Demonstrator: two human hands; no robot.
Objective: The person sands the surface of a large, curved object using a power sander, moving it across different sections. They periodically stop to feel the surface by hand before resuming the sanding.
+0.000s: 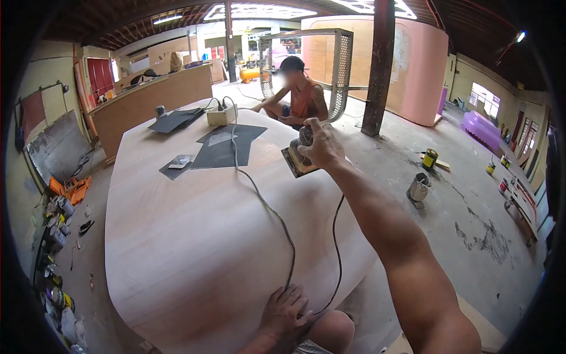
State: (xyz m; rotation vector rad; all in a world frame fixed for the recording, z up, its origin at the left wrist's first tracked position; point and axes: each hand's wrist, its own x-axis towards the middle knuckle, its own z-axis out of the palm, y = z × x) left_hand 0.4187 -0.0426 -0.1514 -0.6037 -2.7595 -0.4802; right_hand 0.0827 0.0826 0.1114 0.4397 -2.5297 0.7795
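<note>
My right hand [321, 144] is wrapped round the top of an electric sander [302, 158], out at the far right edge of a large pale curved panel [194, 236]. My left hand [286, 310] lies on the near edge of the panel with its fingers spread, beside a black power cord [274, 212] and close to my knee. The cord runs up the panel to a white power box [222, 115] with plugs in it. Dark sandpaper sheets [230, 150] lie by the box, and a small grey pad [181, 161] rests on another sheet.
A co-worker [303, 97] crouches beyond the panel's far edge. A dark post [377, 71] stands behind at the right. Cans [429, 158] and a pot [418, 187] sit on the floor at right; more cans [58, 236] line the left wall.
</note>
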